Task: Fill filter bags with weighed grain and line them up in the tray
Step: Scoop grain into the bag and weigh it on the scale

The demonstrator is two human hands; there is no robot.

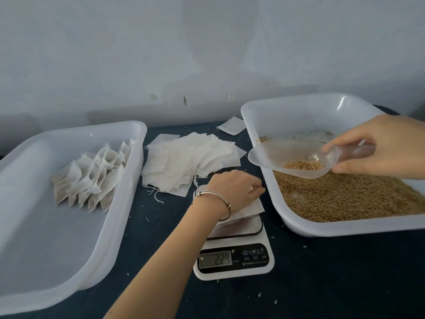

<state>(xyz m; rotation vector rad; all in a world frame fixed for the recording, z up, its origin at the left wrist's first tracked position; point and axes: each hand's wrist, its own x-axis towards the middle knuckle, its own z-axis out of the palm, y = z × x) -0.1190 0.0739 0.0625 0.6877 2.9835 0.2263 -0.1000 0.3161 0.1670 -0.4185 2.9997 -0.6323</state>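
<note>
1. On the scale [232, 261], dead centre, lies the filter bag [249, 210], flat on the platform, and the left hand [232, 189] pinches its top edge between fingertips, apparently holding the mouth open.
2. Just right of that pinch and higher, the right hand [381, 146] grips the handle of a clear scoop [292, 157], and there's a small heap of grain in its bowl (not a full load). The scoop hangs over the near-left corner of the grain tray [299, 109], its lip pointing toward the bag.
3. This looks like the filling step: grain scooped, bag waiting. The display shows digits, but they're too blurred to trust.
4. The next move calls for the scoop to swing left and down to the pinched opening, then tip slowly so the reading creeps up rather than overshoots.
5. Beyond the left hand sits the stack of empty bags [190, 162], fanned out on the dark table [345, 272].
6. Far left of both hands, the collecting tray [69, 261] holds a row of filled bags [92, 180] leaning against one another, plenty of bare floor left in front of them.
</note>
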